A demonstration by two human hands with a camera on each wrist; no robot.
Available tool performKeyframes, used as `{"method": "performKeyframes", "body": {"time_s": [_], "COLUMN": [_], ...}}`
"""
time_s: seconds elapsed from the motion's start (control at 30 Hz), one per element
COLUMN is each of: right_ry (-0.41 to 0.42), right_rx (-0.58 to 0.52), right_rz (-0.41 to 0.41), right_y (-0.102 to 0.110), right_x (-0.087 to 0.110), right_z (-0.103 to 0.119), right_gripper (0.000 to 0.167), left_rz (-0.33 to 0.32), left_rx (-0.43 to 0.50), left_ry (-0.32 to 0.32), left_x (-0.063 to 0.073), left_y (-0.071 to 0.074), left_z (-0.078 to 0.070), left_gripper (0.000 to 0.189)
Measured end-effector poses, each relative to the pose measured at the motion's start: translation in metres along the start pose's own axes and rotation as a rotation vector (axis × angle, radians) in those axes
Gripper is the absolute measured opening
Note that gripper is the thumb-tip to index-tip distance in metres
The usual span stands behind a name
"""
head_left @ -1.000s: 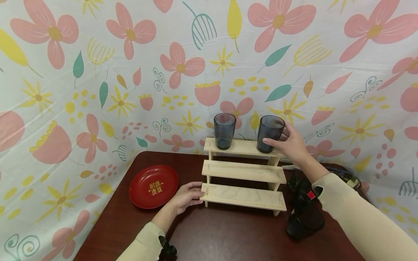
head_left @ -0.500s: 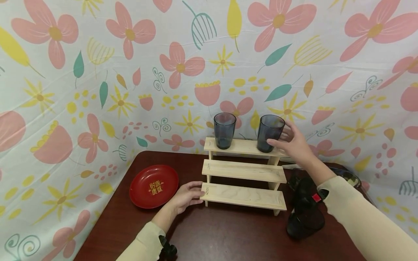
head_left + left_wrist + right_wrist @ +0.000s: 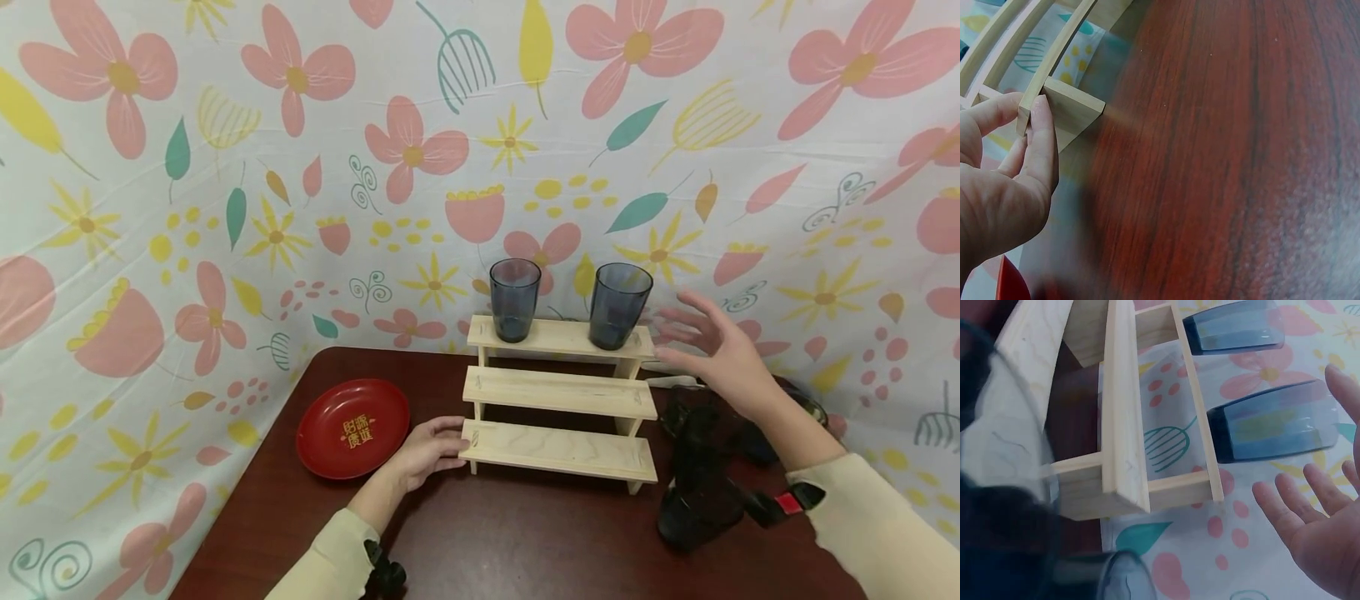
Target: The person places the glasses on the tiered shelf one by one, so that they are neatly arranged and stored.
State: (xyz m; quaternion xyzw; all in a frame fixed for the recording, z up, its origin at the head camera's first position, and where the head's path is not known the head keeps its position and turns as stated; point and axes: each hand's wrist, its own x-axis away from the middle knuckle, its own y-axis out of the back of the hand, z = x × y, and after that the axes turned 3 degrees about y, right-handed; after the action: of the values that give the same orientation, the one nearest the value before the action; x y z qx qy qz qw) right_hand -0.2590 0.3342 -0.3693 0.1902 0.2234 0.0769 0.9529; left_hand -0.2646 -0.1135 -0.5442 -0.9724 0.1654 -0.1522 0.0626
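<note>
A three-tier wooden shelf stands on the dark table. On its top step are two blue-grey glasses, one glass toward the left end and another glass toward the right end, both upright. My left hand pinches the left end of the lowest step; the left wrist view shows the thumb and fingers on either side of the board's end. To the right of the second glass, my right hand is in the air, fingers spread and apart from the glass.
A red plate with gold characters lies left of the shelf. Dark glassware stands at the right, partly behind my right forearm. A white handle lies behind it. A flowered cloth hangs at the back.
My right hand has let go of the right-hand glass and moved away to the right. That glass stays on the top step. The left hand has not moved.
</note>
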Motion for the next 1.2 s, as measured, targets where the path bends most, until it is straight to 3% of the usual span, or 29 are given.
{"method": "performKeyframes", "body": {"time_s": [0.23, 0.43, 0.57, 0.8, 0.97, 1.1, 1.2], "right_ry": [0.065, 0.111, 0.103, 0.146, 0.117, 0.112, 0.063], "right_rx": [-0.087, -0.180, -0.134, -0.223, -0.272, -0.262, -0.228], "right_rz": [0.062, 0.226, 0.299, 0.333, 0.346, 0.340, 0.334], "right_y": [0.006, 0.003, 0.001, -0.002, -0.004, -0.005, -0.005], "right_x": [0.039, 0.068, 0.089, 0.118, 0.134, 0.144, 0.152], "right_z": [0.002, -0.007, -0.015, -0.034, -0.048, -0.060, -0.066], "right_gripper": [0.085, 0.087, 0.089, 0.087, 0.086, 0.089, 0.091], "left_rz": [-0.002, 0.003, -0.002, -0.006, -0.006, -0.005, -0.004], "left_rx": [0.001, 0.005, -0.002, -0.006, -0.001, 0.002, -0.002], "left_ry": [-0.001, -0.001, 0.004, 0.006, 0.003, 0.003, 0.004], "left_x": [0.000, 0.000, 0.000, 0.000, 0.000, 0.001, 0.001], "left_y": [0.000, 0.000, 0.000, 0.000, 0.000, 0.000, -0.001], "left_z": [0.000, 0.001, 0.001, 0.001, 0.000, 0.000, 0.000], "left_gripper": [0.061, 0.061, 0.061, 0.062, 0.061, 0.062, 0.062]}}
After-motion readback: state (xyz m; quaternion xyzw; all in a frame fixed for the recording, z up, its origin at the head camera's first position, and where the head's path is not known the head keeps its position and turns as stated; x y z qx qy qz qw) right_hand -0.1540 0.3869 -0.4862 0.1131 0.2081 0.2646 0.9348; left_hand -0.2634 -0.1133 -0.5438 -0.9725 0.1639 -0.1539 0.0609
